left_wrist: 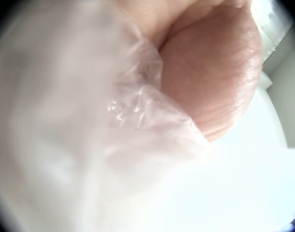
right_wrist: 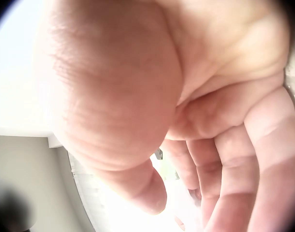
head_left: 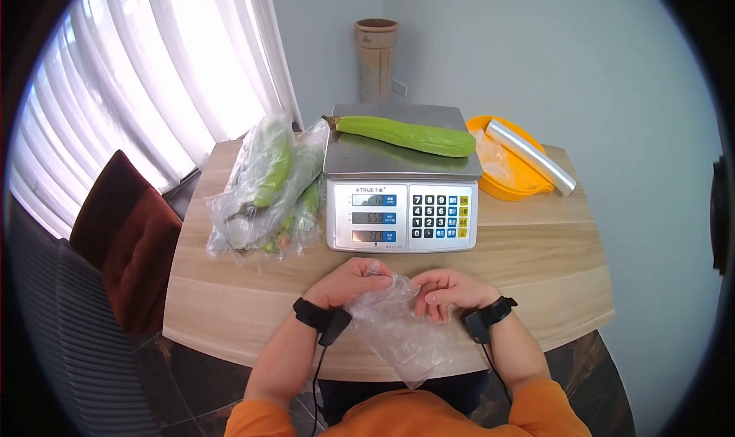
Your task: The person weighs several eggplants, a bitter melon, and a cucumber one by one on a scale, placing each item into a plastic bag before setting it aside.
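A crumpled clear plastic bag [head_left: 402,333] hangs over the table's front edge, between the two hands. My left hand [head_left: 348,284] pinches its upper end between thumb and fingers; in the left wrist view the film [left_wrist: 138,108] lies against the hand and blurs much of the picture. My right hand [head_left: 455,290] is at the bag's right side, its fingers loosely bent and the fingertips right at the film. The right wrist view shows that thumb [right_wrist: 150,191] apart from the fingers. Beyond the hands, a long green gourd [head_left: 406,135] lies across the scale's metal pan [head_left: 356,161].
The digital scale [head_left: 402,242] stands mid-table, its displays lit. On its left, clear bags [head_left: 264,180] hold several green vegetables. To the right, an orange basin [head_left: 501,192] holds a plastic film roll [head_left: 532,157]. A brown chair [head_left: 142,253] stands left of the wooden table [head_left: 551,284].
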